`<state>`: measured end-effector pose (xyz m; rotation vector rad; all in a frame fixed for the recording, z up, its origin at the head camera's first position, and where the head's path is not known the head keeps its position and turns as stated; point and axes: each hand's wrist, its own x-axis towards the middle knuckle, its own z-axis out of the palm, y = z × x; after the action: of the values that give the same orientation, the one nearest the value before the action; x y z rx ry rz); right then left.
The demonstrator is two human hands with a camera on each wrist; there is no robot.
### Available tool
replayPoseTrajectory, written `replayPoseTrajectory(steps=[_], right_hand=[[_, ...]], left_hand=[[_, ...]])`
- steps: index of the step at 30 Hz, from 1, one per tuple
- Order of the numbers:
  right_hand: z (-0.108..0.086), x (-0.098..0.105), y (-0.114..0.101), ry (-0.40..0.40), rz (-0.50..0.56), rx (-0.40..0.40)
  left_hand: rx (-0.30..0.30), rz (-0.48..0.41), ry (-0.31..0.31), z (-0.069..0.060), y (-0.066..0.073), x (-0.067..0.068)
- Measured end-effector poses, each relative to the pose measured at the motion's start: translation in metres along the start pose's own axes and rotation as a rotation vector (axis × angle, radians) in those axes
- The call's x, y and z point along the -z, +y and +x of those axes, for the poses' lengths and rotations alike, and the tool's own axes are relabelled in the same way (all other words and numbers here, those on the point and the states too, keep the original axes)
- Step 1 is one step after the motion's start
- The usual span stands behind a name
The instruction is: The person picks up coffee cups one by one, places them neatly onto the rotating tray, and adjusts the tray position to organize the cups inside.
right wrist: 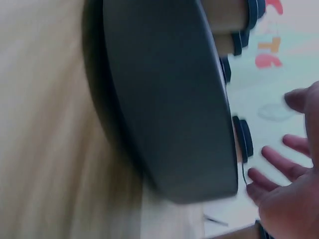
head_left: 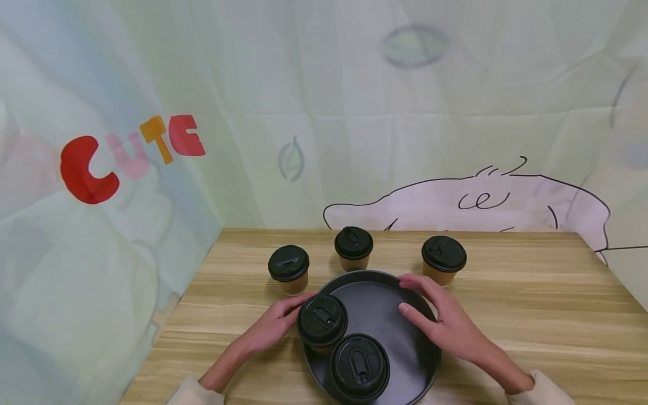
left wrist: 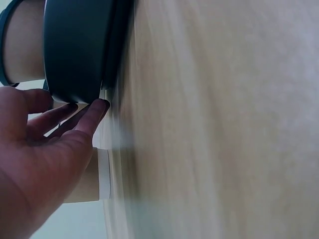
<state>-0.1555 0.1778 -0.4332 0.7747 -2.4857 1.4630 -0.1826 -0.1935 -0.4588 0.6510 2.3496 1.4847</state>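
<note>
A round dark pan [head_left: 385, 315] stands on the wooden table, holding two paper cups with black lids: one cup [head_left: 323, 320] by its left wall, the other cup [head_left: 360, 367] nearer the front. My left hand [head_left: 270, 326] is at the left edge; in the left wrist view, its fingertips touch the pan's outer wall [left wrist: 75, 45], the fingers only slightly bent. Over the pan's right rim is my right hand [head_left: 448, 326], fingers spread. Seen from the right wrist, that hand [right wrist: 289, 184] is apart from the wall and holds nothing.
Three more lidded cups stand on the table behind the pan: a left cup [head_left: 288, 267], a middle cup [head_left: 353, 247] and a right cup [head_left: 442, 259]. A printed cloth [head_left: 324, 112] hangs beyond the table's [head_left: 547, 304] far edge and along its left side.
</note>
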Motion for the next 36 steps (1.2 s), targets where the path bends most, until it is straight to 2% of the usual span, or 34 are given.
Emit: replayPoseTrajectory(steps=[3,5,15,24,36], right_hand=[[0.005,0.006,0.011,0.002,-0.116,-0.016],[0.007,0.008,0.018,-0.009,-0.138,-0.015],[0.015,0.007,0.035,-0.016,-0.161,-0.127],[0.022,0.001,0.042,-0.029,-0.198,-0.18],[0.021,-0.001,0.041,-0.013,-0.175,-0.172]], left_hand=[[0.013,-0.007,-0.001,-0.002,0.0,0.0],[0.023,-0.019,-0.001,-0.003,0.001,-0.001],[0.038,-0.078,-0.017,-0.009,0.004,-0.002],[0.052,-0.109,-0.022,-0.014,0.006,-0.005],[0.041,-0.18,-0.034,-0.015,0.004,-0.006]])
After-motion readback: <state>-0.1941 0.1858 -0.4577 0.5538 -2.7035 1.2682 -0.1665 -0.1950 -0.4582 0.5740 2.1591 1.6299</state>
